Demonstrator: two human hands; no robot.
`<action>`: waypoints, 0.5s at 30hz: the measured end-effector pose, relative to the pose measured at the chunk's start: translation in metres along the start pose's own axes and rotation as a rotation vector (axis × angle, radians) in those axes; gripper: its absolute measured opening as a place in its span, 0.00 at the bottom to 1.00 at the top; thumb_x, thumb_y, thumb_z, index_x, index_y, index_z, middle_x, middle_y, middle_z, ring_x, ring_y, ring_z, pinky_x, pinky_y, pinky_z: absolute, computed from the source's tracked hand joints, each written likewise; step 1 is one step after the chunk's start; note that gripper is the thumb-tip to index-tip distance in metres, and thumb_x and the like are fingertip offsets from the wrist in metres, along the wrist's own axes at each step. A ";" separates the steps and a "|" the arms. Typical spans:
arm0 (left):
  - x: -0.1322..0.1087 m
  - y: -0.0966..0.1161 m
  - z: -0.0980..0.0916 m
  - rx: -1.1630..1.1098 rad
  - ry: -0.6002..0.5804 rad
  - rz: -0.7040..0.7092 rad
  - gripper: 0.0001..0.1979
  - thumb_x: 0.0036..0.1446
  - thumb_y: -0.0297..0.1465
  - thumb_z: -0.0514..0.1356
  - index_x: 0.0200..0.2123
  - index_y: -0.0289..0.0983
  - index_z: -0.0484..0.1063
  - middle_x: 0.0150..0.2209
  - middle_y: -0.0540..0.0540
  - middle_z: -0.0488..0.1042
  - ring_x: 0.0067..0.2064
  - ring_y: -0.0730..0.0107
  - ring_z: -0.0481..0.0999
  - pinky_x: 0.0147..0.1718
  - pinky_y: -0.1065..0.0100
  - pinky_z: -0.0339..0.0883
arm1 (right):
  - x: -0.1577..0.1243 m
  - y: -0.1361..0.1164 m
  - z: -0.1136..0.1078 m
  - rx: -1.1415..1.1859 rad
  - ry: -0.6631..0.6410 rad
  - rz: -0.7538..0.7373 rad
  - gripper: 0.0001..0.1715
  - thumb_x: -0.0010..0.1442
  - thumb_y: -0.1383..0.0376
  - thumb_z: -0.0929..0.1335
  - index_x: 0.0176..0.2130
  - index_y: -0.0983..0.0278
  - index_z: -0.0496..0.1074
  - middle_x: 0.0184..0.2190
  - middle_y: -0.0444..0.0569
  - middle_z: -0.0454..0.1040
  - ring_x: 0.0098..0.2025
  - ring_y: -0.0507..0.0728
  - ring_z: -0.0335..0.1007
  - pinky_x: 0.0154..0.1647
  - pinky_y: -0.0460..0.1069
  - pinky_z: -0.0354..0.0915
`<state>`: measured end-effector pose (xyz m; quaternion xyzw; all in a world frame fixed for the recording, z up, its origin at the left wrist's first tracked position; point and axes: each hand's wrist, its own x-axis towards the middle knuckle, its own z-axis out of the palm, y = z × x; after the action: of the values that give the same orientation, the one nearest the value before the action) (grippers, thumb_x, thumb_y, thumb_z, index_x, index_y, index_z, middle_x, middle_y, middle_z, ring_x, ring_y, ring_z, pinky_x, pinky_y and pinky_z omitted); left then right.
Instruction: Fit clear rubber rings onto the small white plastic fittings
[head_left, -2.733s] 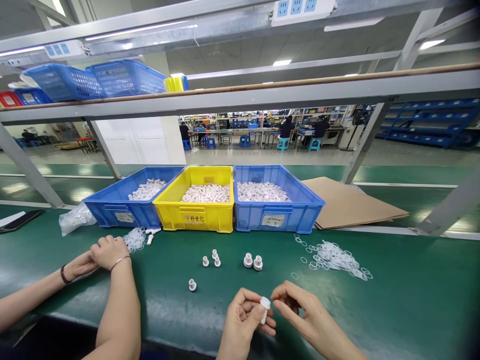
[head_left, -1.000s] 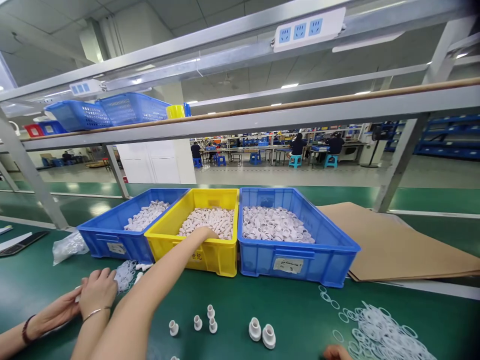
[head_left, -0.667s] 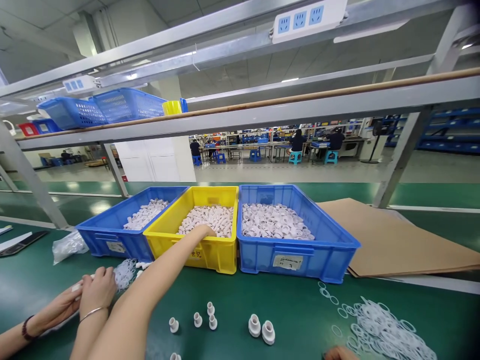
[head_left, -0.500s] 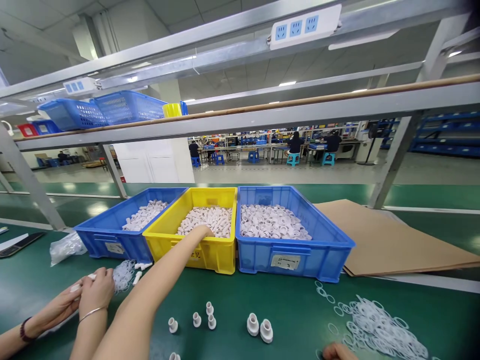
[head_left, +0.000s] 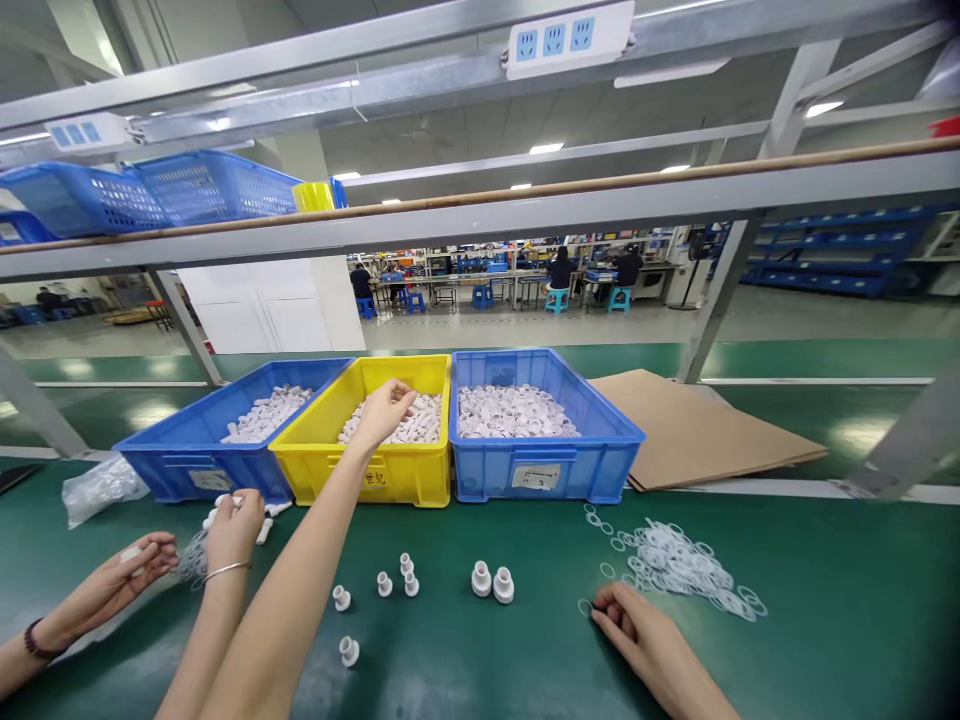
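Note:
My left hand is over the yellow bin, which holds small white plastic parts. Its fingers are pinched together, and whatever is in them is too small to make out. On the green table, my right hand has thumb and forefinger closed at the edge of a thin translucent ring. A loose pile of such rings lies just beyond it. Between my hands stand two larger white flanged fittings and several smaller ones.
Blue bins of white parts flank the yellow one, at left and right. A co-worker's two hands work at the left beside small parts and rings. Brown cardboard lies at right; a metal shelf rail crosses above.
My left hand has lifted out of the parts in the yellow bin. My right hand has come further into view by the ring. The co-worker's hands have moved apart.

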<state>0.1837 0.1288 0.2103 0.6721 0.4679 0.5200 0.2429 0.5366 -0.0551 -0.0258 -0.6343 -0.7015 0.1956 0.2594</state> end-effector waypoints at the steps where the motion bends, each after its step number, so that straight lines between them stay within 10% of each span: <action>1: -0.015 0.002 0.001 -0.027 -0.034 0.017 0.11 0.64 0.37 0.61 0.37 0.34 0.71 0.34 0.46 0.74 0.35 0.68 0.74 0.38 0.67 0.70 | -0.001 -0.006 -0.003 0.006 -0.003 0.003 0.17 0.71 0.54 0.59 0.38 0.58 0.69 0.33 0.46 0.74 0.31 0.57 0.69 0.32 0.50 0.64; 4: -0.089 0.011 0.012 -0.200 -0.171 0.031 0.10 0.64 0.37 0.61 0.43 0.37 0.73 0.40 0.46 0.76 0.42 0.66 0.74 0.44 0.69 0.67 | -0.005 -0.018 -0.009 0.029 -0.024 -0.009 0.18 0.72 0.53 0.59 0.40 0.58 0.72 0.38 0.49 0.77 0.36 0.58 0.74 0.38 0.52 0.67; 10: -0.263 -0.018 0.066 -0.744 -0.381 -0.369 0.20 0.60 0.42 0.68 0.48 0.36 0.70 0.43 0.43 0.75 0.43 0.68 0.74 0.46 0.69 0.67 | -0.008 -0.012 -0.002 -0.012 0.032 -0.116 0.20 0.73 0.54 0.58 0.39 0.59 0.72 0.36 0.50 0.77 0.37 0.60 0.76 0.39 0.54 0.68; 15: -0.327 -0.058 0.095 -0.911 -0.353 -0.564 0.31 0.55 0.55 0.68 0.44 0.34 0.68 0.36 0.46 0.70 0.34 0.67 0.77 0.36 0.65 0.74 | -0.013 -0.026 -0.002 -0.070 -0.032 -0.035 0.19 0.71 0.53 0.58 0.37 0.59 0.70 0.33 0.47 0.75 0.33 0.58 0.72 0.34 0.52 0.65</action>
<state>0.2428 -0.1190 -0.0236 0.4253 0.3099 0.4640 0.7125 0.5181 -0.0713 -0.0096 -0.6274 -0.7229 0.1767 0.2291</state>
